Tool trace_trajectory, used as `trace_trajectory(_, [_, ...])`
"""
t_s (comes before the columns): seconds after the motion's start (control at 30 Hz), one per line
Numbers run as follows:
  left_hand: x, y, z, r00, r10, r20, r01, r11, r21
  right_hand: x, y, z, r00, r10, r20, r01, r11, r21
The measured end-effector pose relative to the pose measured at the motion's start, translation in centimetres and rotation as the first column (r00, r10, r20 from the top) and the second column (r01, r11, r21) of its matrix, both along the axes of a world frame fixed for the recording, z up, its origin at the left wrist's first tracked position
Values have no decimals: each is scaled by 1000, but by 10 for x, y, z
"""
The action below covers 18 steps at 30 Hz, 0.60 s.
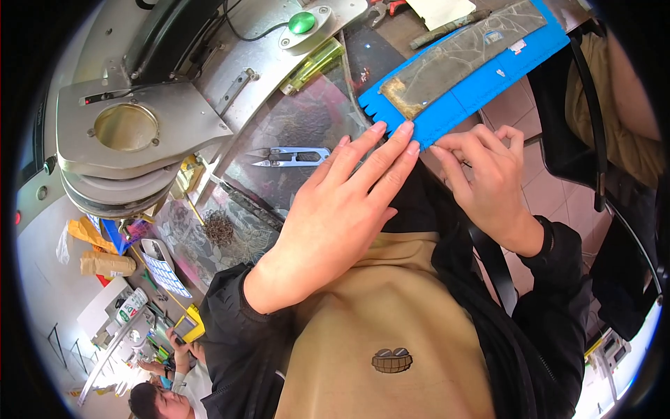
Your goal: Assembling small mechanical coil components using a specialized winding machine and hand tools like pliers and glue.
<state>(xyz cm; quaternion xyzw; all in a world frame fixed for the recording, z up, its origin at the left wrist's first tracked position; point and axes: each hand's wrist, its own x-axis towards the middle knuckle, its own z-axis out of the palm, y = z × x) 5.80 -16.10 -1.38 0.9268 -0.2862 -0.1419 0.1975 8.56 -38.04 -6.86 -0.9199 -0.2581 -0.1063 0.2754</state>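
A blue board (481, 105) with a notched left end sticks out past the bench edge. On top of it lies a worn grey strip (474, 52), scuffed and brown at its near end. My left hand (342, 202) is open, its fingers stretched out and their tips at the board's near left edge. Beside that edge my right hand (485, 178) is closed, thumb and forefinger pinched together close to the board's near corner. Whatever sits in that pinch, if anything, is too small to make out. Blue-handled thread snips (293, 156) lie on the bench left of my left hand.
A metal machine head (132, 133) with a round opening stands at left. Behind it are a green push button (301, 23) and a yellow-green cutter (314, 66). A dark tangle (218, 228) lies on the bench. A black chair (572, 140) is at right; another person (171, 398) is at lower left.
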Motion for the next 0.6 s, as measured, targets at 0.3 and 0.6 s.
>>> trace_trajectory(0.3, [1,-1,0,1000,0,-6,0,1000,5,0,2,-1,1000,-5,-24,5,1000,2])
trace_trajectory(0.6, [1,-1,1,1000,7,-22,-6,1000,5,0,1,-2,1000,9,-19,-9,1000,12])
